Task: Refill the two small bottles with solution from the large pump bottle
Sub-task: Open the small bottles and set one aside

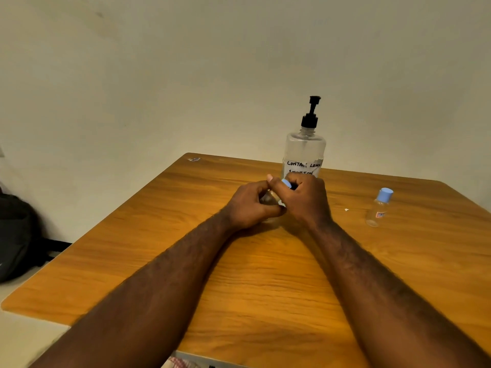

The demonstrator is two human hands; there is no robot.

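Observation:
A large clear pump bottle (305, 150) with a black pump and a handwritten white label stands at the far middle of the wooden table (265, 274). Just in front of it, my left hand (247, 205) grips the body of a small clear bottle (268, 199), mostly hidden by my fingers. My right hand (303, 200) pinches that bottle's light blue cap (286, 183). A second small clear bottle (378, 208) with a light blue cap stands upright at the right, apart from both hands.
A dark bag (16, 235) lies on the floor left of the table. A tiny white scrap (346, 209) sits near the second bottle, another scrap (194, 159) at the far left corner. A plain wall rises behind.

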